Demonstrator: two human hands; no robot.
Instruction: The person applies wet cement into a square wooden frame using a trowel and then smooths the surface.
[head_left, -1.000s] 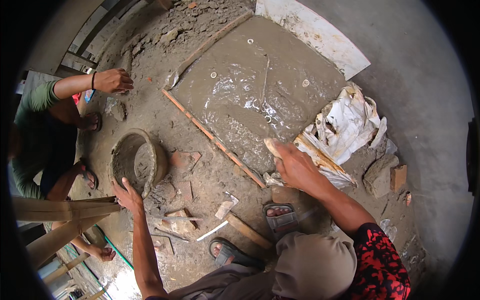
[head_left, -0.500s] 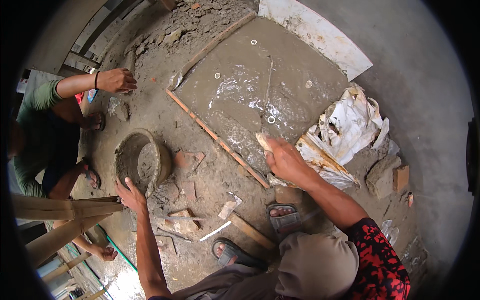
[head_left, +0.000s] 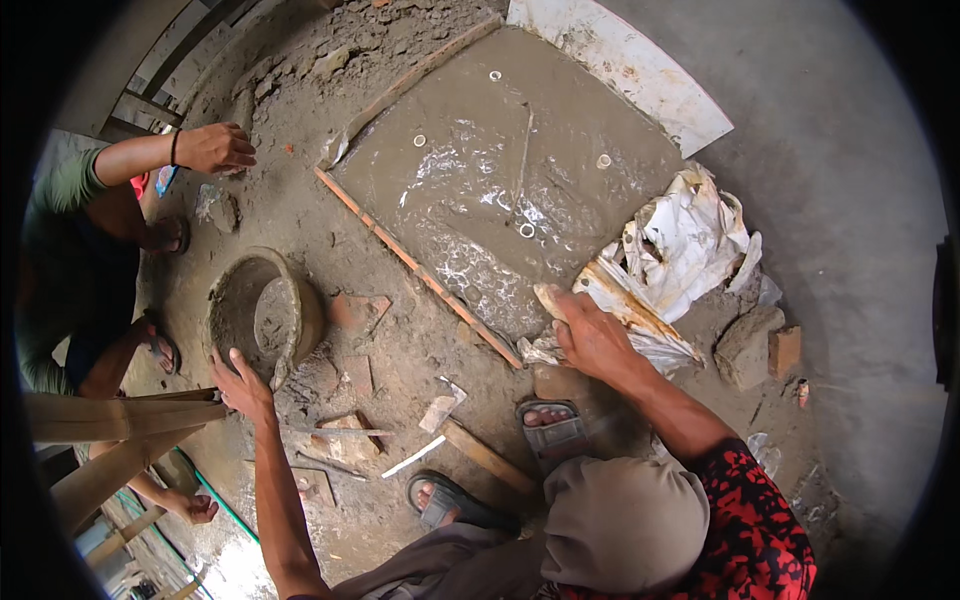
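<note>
My right hand (head_left: 592,335) is closed around a pale, wooden-looking piece (head_left: 548,299) at the near right corner of a wet grey mortar slab (head_left: 450,190). The hand hides most of that piece, so its full shape does not show. My left hand (head_left: 243,386) is open, fingers spread, against the near rim of a mortar-caked bucket (head_left: 315,318) that has some grey mix inside. Several small white rings (head_left: 527,230) sit in the slab's wet, shiny surface. A narrow reddish-brown strip (head_left: 420,270) edges its near left side.
A co-worker's hand (head_left: 215,149) is at the far left. Bamboo poles (head_left: 130,415) jut in beside my left forearm. A crumpled white sack (head_left: 680,240), a stone chunk (head_left: 748,346) and a brick (head_left: 785,351) lie right of the slab. A wooden-handled tool (head_left: 487,455) lies near my sandals.
My right hand has drawn back toward me and to the right over the slab with the pale piece. My left hand stays at the bucket's rim. The whole view has shifted slightly.
</note>
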